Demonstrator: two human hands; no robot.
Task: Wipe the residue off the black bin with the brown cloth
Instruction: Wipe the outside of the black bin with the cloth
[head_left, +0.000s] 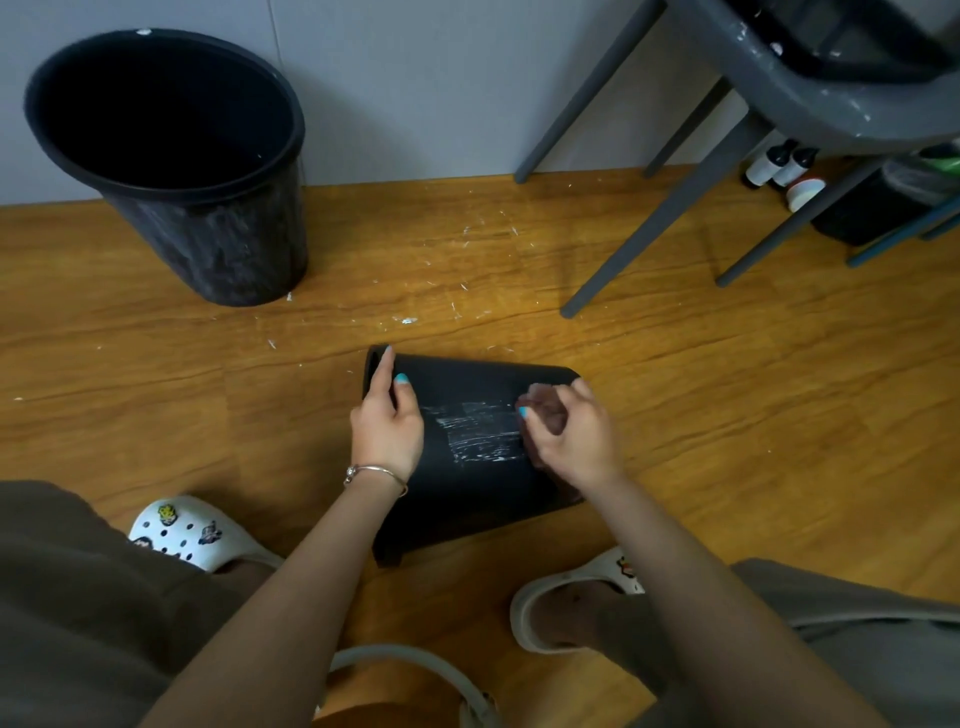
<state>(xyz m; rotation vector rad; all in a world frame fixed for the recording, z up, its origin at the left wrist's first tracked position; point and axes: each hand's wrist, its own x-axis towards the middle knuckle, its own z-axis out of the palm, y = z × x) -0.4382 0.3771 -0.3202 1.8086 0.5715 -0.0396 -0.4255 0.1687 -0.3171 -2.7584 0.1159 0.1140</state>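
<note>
A black plastic bin (483, 447) lies on its side on the wooden floor (156, 389). The left hand (387, 431) grips its rim end; the right hand (566, 436) bunches a soft brown cloth (543, 410) beside the white residue (483, 431) on the bin's wall. Light, stiff and round, the bin would probably roll unless braced at the rim.

upright black bucket (171, 156) 10 o'clock | grey chair (727, 130) 2 o'clock | 2 bottles (779, 163) beneath | white clogs (197, 532) 6 o'clock | wood floor (753, 389)

black bin (478, 467): matt plastic, white streaks | floor (727, 415): wood-grain, satin
</note>
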